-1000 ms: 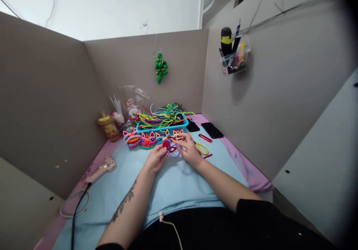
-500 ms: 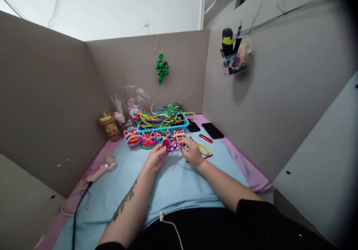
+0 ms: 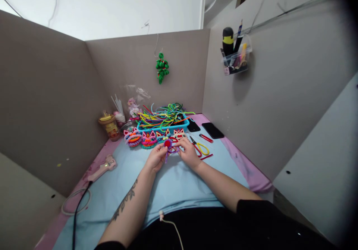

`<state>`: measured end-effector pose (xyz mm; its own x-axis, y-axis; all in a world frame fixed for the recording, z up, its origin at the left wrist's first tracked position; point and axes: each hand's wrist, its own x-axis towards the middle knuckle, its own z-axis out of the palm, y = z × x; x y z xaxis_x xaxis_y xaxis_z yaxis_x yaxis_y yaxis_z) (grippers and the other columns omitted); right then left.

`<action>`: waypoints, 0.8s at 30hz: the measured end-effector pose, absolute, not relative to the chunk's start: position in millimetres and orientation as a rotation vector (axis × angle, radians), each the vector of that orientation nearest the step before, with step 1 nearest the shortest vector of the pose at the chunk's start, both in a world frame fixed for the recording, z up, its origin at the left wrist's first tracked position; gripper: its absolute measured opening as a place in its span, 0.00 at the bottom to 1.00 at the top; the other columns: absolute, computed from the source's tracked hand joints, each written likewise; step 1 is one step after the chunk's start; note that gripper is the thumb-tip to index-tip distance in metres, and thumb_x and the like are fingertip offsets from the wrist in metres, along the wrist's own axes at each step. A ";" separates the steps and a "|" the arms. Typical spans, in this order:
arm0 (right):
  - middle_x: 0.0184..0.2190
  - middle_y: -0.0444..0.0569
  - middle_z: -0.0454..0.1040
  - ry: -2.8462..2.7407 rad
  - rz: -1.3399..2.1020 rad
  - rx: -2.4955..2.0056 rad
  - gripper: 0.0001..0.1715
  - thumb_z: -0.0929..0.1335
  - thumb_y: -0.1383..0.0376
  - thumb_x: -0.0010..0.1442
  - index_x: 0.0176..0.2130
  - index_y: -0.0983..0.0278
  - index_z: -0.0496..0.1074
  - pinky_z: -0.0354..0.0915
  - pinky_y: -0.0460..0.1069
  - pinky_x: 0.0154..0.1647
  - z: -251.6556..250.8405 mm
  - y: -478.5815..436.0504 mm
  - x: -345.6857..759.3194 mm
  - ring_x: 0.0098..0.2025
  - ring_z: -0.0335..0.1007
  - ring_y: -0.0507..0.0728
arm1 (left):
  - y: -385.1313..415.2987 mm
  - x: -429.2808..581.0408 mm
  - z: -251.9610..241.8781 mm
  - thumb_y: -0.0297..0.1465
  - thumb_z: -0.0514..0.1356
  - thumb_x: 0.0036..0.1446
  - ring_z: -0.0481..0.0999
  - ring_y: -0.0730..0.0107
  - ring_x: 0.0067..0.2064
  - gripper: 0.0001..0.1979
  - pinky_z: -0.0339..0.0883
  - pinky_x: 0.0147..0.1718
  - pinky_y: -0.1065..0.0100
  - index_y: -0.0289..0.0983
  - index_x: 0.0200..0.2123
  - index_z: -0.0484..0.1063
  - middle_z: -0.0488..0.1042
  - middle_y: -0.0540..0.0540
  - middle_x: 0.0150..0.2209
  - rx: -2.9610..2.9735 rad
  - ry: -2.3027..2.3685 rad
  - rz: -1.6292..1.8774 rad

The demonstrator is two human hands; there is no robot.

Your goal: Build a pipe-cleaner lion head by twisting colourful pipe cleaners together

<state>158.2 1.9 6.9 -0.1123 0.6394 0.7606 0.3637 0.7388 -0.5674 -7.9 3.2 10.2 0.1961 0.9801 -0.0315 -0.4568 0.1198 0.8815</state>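
Above the middle of the table, my left hand [image 3: 157, 157] pinches a purple and red pipe-cleaner piece [image 3: 167, 144] with a red disc and purple loops. My right hand [image 3: 189, 153] is closed on the right side of the same piece, its fingertips at a purple loop. Just right of my right hand lie scissors [image 3: 203, 149] with yellow and red handles, and a short red pipe cleaner [image 3: 207, 156]. Beyond my hands stand several finished pipe-cleaner animal heads [image 3: 149, 141] in pink, orange and blue.
Behind the heads is a blue basket [image 3: 162, 129] heaped with coloured pipe cleaners. A pink glue gun [image 3: 104, 168] with a black cord lies left. On the right are a phone [image 3: 213, 130] and a red cutter [image 3: 206, 138]. A lidded cup [image 3: 109, 127] stands back left. Partition walls enclose the table.
My right hand has moved slightly left and closer to my left hand. The purple loop has narrowed and a purple end now points down. More of the scissors shows.
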 end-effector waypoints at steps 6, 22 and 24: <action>0.33 0.49 0.72 -1.724 0.220 -0.830 0.10 0.64 0.69 0.54 0.37 0.61 0.71 0.63 0.51 0.38 4.7 1.2 160.5 0.36 0.66 0.56 | 7.1 -8.1 7.2 0.29 0.71 0.35 0.73 0.75 0.29 0.18 0.65 0.30 0.75 0.32 0.34 0.74 0.76 0.46 0.31 0.839 0.772 1.295; 0.28 0.46 0.72 -1.562 0.510 -0.891 0.06 0.65 0.68 0.51 0.31 0.62 0.72 0.61 0.47 0.30 4.4 2.5 159.3 0.28 0.64 0.53 | 2.3 -9.1 8.6 0.30 0.70 0.38 0.74 0.71 0.30 0.18 0.68 0.31 0.71 0.33 0.36 0.73 0.76 0.44 0.33 0.908 0.752 1.186; 0.31 0.47 0.72 -1.554 0.496 -0.881 0.07 0.64 0.68 0.52 0.32 0.62 0.72 0.62 0.48 0.31 4.5 2.7 159.8 0.31 0.66 0.53 | 2.2 -9.3 9.3 0.30 0.70 0.38 0.74 0.71 0.30 0.19 0.68 0.31 0.71 0.33 0.36 0.73 0.76 0.45 0.33 0.907 0.759 1.198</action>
